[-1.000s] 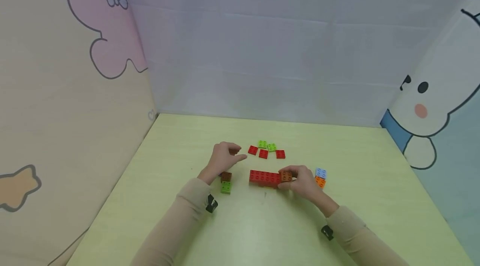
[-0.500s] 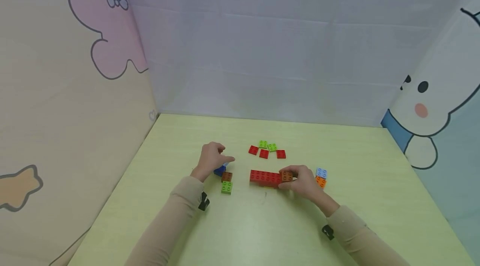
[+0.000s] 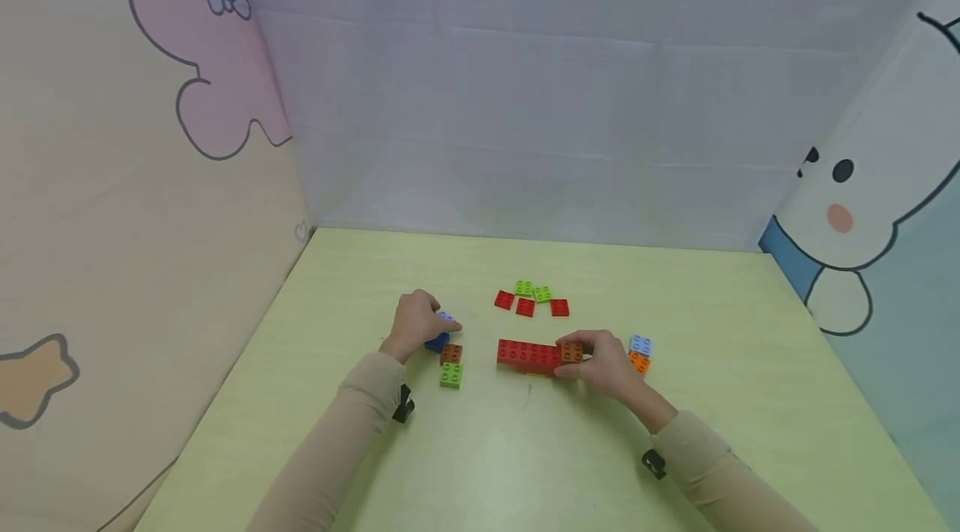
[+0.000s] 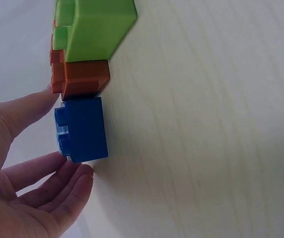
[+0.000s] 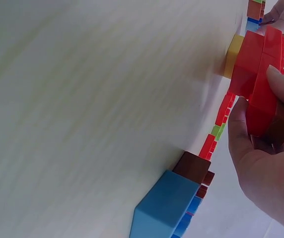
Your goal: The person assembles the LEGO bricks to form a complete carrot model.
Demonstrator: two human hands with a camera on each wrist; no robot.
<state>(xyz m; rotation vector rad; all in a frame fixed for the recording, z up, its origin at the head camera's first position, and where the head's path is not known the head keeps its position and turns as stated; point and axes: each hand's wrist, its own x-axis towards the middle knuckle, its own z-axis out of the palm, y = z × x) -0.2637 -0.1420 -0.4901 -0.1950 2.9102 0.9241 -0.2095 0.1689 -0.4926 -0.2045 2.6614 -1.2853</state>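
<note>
In the head view my right hand [image 3: 611, 363] grips the right end of a stack of red toy building bricks [image 3: 527, 354]. A brown brick [image 3: 572, 352] sits at that end, between thumb and fingers. The right wrist view shows the thumb and a finger on opposite sides of the red brick, with a yellow brick [image 5: 232, 55] under the stack. My left hand [image 3: 412, 323] is at a light blue brick [image 3: 446, 316] behind a dark blue brick [image 4: 86, 130]. Its thumb and fingers stand apart on either side of these bricks.
Next to the dark blue brick stand a brown brick [image 3: 452, 354] and a green brick [image 3: 451, 375]. Farther back lie flat red bricks [image 3: 525, 308] and light green bricks [image 3: 524, 288]. At the right are a light blue brick [image 3: 641, 344] and an orange brick [image 3: 639, 362].
My left hand has moved left and slightly down, from above the brown brick to the blue bricks, uncovering the brown one. The right hand keeps its hold on the red stack.
</note>
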